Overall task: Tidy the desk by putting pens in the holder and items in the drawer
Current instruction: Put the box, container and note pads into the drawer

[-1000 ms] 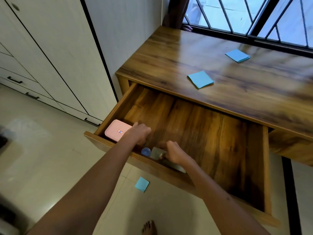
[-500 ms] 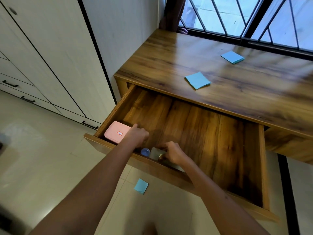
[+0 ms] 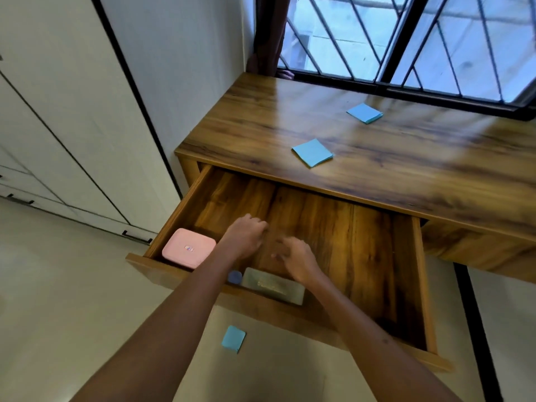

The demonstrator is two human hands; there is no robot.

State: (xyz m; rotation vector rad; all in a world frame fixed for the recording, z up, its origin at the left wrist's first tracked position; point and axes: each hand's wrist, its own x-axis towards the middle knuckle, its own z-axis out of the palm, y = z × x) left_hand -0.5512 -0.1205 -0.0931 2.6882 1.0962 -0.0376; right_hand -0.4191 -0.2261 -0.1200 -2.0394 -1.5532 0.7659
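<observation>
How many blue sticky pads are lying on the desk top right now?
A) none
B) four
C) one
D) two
D: one blue pad lies near the front edge of the desk, and a second pad lies nearer the window; a third blue pad is on the floor, not on the desk.
</observation>
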